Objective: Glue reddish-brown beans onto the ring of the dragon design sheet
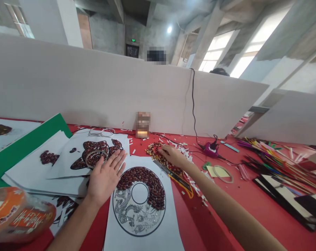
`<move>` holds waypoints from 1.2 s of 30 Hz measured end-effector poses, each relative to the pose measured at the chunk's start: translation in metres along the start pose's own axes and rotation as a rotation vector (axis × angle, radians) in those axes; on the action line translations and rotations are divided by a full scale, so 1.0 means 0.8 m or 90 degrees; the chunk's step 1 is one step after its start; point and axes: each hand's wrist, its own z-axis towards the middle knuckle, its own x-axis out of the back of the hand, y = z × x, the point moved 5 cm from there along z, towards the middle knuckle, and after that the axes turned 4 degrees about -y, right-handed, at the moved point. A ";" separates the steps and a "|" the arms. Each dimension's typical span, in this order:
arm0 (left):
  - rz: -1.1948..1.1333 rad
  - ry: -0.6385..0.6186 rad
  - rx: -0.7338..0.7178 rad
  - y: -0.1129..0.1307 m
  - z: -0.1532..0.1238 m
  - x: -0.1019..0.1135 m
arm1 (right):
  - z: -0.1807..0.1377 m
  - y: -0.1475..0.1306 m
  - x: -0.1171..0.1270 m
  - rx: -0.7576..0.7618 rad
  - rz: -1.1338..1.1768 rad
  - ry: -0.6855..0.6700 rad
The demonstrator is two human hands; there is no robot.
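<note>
On the red tabletop (194, 232), directly before the person, a white sheet (144, 243) is lying flat and bearing a large printed disc (139, 201) with a small ring at its middle. Dark red beans (139, 174) are covering a band of the disc, running from its upper left over the top and down the right side, while the dragon drawing (126, 209) at lower left and the paler figures at lower right are showing bare.

Just beyond the sheet's upper right corner, the right hand (172, 156) is reaching palm down into a loose heap of mixed beans and kernels (152, 148). Its fingers are bending into the heap; whether they are pinching anything cannot be told. The left hand (105, 177) is hovering at the disc's left, palm up, fingers stretched out and slightly apart, holding nothing visible.

A yellow-and-black utility knife (181, 179) is lying beside the heap, its blade pointing toward the sheet. Left of the disc, other sheets (66, 186) are overlapping, the top one carrying a bean-filled picture (92, 150) with a clear roll resting on it. A green board (29, 151) is slanting behind them, and an orange-labelled jar (20, 214) is standing nearest at left. Farther right, a purple power strip (211, 149), a tan ring (223, 173) and many coloured strips (286, 157) are lying; a white partition (100, 90) is rising behind everything.
</note>
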 end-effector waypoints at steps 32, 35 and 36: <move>1.364 -0.310 -0.298 -0.007 -0.003 0.005 | -0.040 -0.010 0.007 -0.070 -0.026 -0.020; 1.383 -0.336 -0.275 -0.009 -0.005 0.006 | -0.041 -0.014 0.012 -0.076 -0.016 -0.009; 1.363 -0.340 -0.272 -0.008 -0.006 0.007 | -0.042 -0.016 0.014 -0.077 -0.012 -0.005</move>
